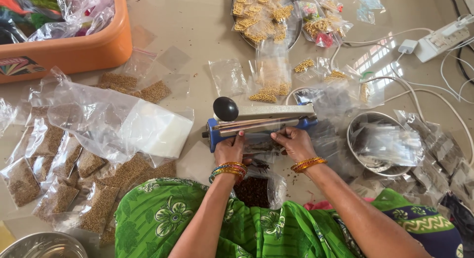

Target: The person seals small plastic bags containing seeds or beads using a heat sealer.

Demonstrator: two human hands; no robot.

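Observation:
A blue and grey heat sealer [261, 120] with a black knob [225, 109] lies on the floor in front of me. My left hand [230, 148] and my right hand [295, 142] both pinch a small clear plastic pouch [260, 145] of dark beads, its top edge held at the sealer's jaw. The sealer's arm looks slightly raised. Bangles circle both wrists. A bigger clear bag of dark brown beads [254, 190] rests near my lap, just below the hands.
Several sealed packets of brown seeds [54, 184] cover the left floor beside a large clear bag [113, 124]. An orange tub [74, 48] stands top left. A steel bowl of empty pouches [382, 144] is right, gold bead packets [269, 82] beyond, a power strip [439, 38] top right.

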